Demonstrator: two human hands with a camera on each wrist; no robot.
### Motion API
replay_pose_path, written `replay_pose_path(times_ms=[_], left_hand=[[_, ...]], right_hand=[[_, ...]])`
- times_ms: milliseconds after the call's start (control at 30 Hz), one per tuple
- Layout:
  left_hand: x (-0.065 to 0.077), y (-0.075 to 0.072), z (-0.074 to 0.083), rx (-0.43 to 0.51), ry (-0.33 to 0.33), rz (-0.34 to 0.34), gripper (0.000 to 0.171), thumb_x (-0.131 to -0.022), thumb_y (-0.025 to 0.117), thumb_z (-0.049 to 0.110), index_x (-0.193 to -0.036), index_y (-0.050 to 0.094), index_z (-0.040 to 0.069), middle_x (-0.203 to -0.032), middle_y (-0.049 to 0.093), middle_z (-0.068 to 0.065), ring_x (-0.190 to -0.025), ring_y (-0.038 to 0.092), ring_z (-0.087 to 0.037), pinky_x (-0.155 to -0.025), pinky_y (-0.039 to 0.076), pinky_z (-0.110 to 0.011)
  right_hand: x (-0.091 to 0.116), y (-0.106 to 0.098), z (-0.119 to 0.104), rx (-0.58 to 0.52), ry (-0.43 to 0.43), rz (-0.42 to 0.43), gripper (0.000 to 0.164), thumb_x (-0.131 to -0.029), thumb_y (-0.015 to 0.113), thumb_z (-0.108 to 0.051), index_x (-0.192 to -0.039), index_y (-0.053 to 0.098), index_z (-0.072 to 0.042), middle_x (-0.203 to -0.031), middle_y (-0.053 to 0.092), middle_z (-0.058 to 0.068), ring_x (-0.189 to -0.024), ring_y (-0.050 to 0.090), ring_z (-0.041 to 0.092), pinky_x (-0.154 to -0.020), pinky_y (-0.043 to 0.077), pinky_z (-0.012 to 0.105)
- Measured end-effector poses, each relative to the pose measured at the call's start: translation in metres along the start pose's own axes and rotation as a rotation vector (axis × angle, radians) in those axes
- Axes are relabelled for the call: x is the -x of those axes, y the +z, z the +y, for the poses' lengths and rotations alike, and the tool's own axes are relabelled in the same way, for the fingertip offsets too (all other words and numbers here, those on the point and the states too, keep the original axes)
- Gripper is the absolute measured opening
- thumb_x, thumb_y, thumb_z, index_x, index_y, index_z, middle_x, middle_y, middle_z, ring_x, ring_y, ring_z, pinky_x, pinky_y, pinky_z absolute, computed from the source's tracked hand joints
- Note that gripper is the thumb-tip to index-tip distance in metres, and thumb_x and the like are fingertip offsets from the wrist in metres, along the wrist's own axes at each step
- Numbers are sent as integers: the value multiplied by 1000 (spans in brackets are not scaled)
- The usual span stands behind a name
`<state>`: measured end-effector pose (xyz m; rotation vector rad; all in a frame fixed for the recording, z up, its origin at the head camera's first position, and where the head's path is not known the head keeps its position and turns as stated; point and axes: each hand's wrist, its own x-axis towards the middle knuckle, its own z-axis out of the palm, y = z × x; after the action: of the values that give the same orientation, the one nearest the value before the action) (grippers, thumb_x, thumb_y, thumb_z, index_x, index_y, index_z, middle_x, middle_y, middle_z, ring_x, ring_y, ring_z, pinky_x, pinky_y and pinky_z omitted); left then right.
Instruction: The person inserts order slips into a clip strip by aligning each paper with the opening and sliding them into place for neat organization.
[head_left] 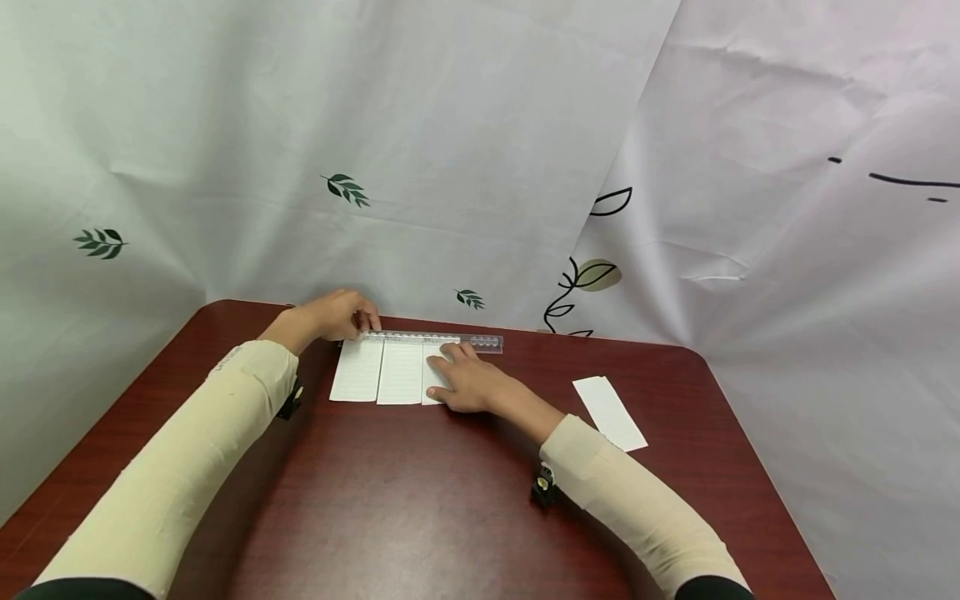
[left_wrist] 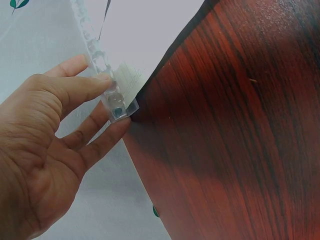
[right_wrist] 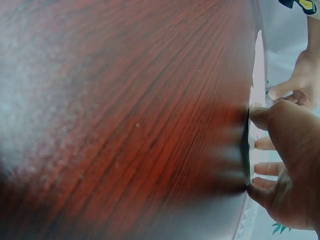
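Three lined white paper slips lie side by side near the back of the table: a left one (head_left: 355, 373), a middle one (head_left: 400, 375) and a right one (head_left: 432, 377). Along their top edges runs a clear plastic strip (head_left: 489, 343) with a row of round shapes, like a ruler. My left hand (head_left: 339, 315) pinches its left end, thumb (left_wrist: 95, 86) on top and other fingers round the edge and end. Spread over the right slip, my right hand (head_left: 472, 382) presses on it with extended fingers and hides part of it.
More white paper slips (head_left: 609, 412) lie at the right, beyond my right forearm. The dark red wooden table (head_left: 375, 500) meets a hanging white sheet (head_left: 450, 167) with leaf prints just behind the strip.
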<state>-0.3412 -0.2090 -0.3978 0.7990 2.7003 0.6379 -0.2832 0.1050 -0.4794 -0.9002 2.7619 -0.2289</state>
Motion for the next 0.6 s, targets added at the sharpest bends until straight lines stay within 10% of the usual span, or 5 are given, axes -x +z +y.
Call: replay_pose_path(times_ms=[433,600], left_hand=[[-1,0,-2,0,-10,-4,36,-88,71,-18,-113,83,5,-108,76,-12,-101,68,-26,-84,56,-36],[1,-1,0,-1,-4,-5,34,-89,73,-16,-113,83,5,-109,76,-14,-103,69,-28,-86,57,-37]], right_hand=[[32,-31,-19,11,-8,-24,68,-117,56,-47,-176,41,-17,-184,31,18,-173,24,43,-134,39,59],[29,-15,10,20,-36,35,68,-116,51,-58,-174,44,-24,-182,34,17,-171,29,42,-128,46,61]])
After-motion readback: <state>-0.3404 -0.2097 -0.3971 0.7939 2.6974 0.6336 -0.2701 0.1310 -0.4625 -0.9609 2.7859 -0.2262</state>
